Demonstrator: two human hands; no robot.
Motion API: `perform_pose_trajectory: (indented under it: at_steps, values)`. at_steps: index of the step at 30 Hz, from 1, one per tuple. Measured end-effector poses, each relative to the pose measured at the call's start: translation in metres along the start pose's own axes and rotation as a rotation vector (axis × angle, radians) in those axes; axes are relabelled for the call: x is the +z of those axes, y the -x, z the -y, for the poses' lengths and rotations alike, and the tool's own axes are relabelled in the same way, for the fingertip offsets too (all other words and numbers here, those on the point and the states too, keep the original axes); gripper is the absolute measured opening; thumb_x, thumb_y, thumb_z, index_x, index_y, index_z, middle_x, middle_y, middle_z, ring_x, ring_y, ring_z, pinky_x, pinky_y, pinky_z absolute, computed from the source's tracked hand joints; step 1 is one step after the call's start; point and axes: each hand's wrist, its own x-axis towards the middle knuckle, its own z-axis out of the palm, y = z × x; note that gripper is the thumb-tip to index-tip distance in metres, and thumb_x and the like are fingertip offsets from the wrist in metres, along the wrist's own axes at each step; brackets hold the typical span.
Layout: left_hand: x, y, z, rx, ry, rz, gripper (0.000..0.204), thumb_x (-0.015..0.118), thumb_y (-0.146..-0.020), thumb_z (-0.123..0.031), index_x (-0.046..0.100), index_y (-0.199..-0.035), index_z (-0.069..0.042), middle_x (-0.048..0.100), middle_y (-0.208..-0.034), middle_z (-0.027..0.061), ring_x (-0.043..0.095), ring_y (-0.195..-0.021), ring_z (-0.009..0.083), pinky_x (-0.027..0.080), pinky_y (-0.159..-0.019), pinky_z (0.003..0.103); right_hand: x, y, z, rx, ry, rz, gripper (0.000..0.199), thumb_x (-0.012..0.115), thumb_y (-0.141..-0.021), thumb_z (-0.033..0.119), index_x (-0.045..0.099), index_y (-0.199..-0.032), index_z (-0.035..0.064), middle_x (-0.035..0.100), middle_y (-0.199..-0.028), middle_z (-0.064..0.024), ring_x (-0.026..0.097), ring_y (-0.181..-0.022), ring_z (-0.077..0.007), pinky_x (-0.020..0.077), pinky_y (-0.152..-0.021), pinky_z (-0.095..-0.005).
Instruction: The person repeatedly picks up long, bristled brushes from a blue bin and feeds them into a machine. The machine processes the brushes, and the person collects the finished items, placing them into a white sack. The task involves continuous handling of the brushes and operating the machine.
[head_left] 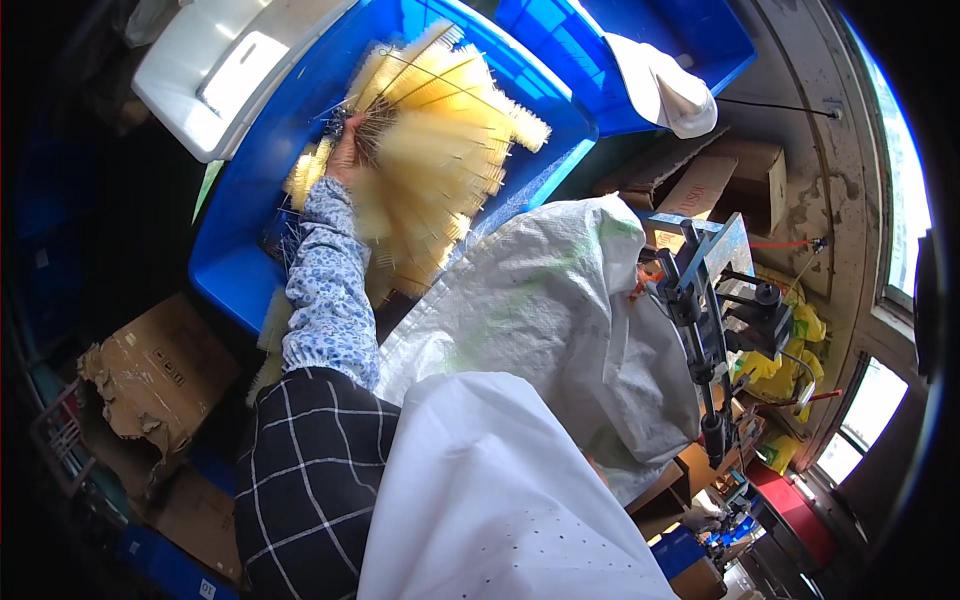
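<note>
My left hand (345, 152), at the end of a blue floral sleeve cover, is closed round the wire stems of a thick bunch of tube brushes (430, 150). Their pale yellow bristles fan out to the right and are partly blurred. The bunch is over a large blue bin (235, 225), where more yellow-bristled brushes (308, 172) lie beside and below my hand. My right hand does not show; white cloth covers the area in front of my body.
A white woven sack (530, 290) drapes beside the bin, next to a metal clamp-like fixture (700, 330). At the upper left stands a white tub (190, 80), and another blue bin (690, 40) sits at the upper right with a white cloth (660, 85). Torn cardboard (165, 375) lies left.
</note>
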Motion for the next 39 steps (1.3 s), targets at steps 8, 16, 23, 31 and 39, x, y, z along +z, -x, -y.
perform_pose_trajectory:
  at_steps: [8, 16, 23, 31, 39]
  values:
    - [0.025, 0.027, -0.01, 0.275, -0.135, 0.061, 0.044, 0.058, -0.077, -0.042, 0.056, -0.106, -0.008, 0.061, -0.1, 0.0059, 0.057, -0.089, 0.0211, 0.045, -0.081, 0.036, -0.007, 0.013, 0.022, -0.07, 0.094, -0.063, 0.038, 0.053, -0.071, 0.005, 0.049, -0.109, 0.004, 0.059, -0.097, -0.0167, 0.056, -0.09, -0.0337, 0.0439, -0.078, -0.0387]
    - [0.08, 0.114, -0.051, 0.406, -0.224, 0.165, 0.041, 0.048, -0.084, -0.036, 0.051, -0.11, -0.005, 0.057, -0.105, 0.0076, 0.054, -0.094, 0.021, 0.041, -0.085, 0.032, -0.066, -0.018, 0.105, -0.525, 0.183, -0.337, 0.036, 0.056, -0.067, 0.002, 0.052, -0.102, 0.0037, 0.059, -0.091, -0.0135, 0.055, -0.086, -0.0314, 0.043, -0.076, -0.0382]
    - [0.143, 0.188, -0.091, 0.683, -0.229, 0.19, 0.038, 0.045, -0.087, -0.03, 0.048, -0.111, 0.0, 0.055, -0.107, 0.0108, 0.052, -0.097, 0.0202, 0.039, -0.088, 0.031, -0.076, -0.035, 0.19, -0.967, 0.26, -0.304, 0.04, 0.058, -0.065, 0.001, 0.051, -0.104, 0.004, 0.058, -0.095, -0.0112, 0.055, -0.089, -0.0279, 0.0431, -0.078, -0.0358]
    - [0.21, 0.291, -0.091, 1.036, -0.5, 0.117, 0.038, 0.043, -0.089, -0.027, 0.046, -0.111, 0.004, 0.053, -0.107, 0.0121, 0.049, -0.098, 0.0178, 0.037, -0.089, 0.029, -0.088, -0.044, 0.289, -0.846, -1.354, 0.568, 0.05, 0.045, -0.088, 0.039, 0.037, -0.119, 0.0005, 0.053, -0.109, -0.0153, 0.055, -0.093, -0.0203, 0.0451, -0.081, -0.0318]
    - [0.19, 0.36, -0.033, 1.374, -1.469, -0.268, 0.027, 0.044, -0.087, -0.013, 0.05, -0.105, 0.006, 0.055, -0.106, 0.0139, 0.051, -0.094, 0.0212, 0.038, -0.086, 0.031, -0.053, -0.109, 0.328, -0.397, -1.512, 0.925, 0.066, 0.053, -0.079, 0.049, 0.038, -0.112, -0.0057, 0.054, -0.095, -0.0156, 0.055, -0.087, -0.0198, 0.0478, -0.074, -0.0341]
